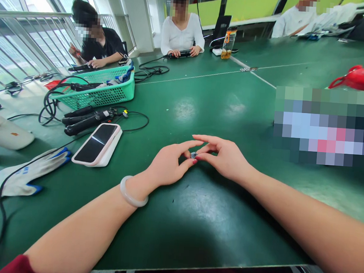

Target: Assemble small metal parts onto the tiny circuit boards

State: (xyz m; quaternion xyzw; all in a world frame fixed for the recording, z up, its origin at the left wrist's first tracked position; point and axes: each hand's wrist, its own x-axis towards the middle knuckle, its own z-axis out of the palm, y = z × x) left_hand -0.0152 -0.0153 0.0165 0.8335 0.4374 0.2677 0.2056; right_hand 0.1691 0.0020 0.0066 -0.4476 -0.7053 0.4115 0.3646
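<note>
A tiny grey-blue object (pixel 193 155) sits between the fingertips of both hands, low over the green table (pixel 176 219). My left hand (pixel 170 162) comes in from the left, a pale bangle (pixel 132 194) round its wrist, its thumb and fingers closed on one side of the object. From the right, my right hand (pixel 225 158) pinches the other side with thumb and bent fingers, its index finger stretched over the left fingertips. The object is too small to name and partly hidden by the fingers.
Left of my hands lie a phone (pixel 97 144), black cabled tools (pixel 86 119), a white-blue glove (pixel 26 173) and a green basket (pixel 102 95). A bottle (pixel 228 44) stands farther back. Three people sit around the table. A red item (pixel 363 78) is at right.
</note>
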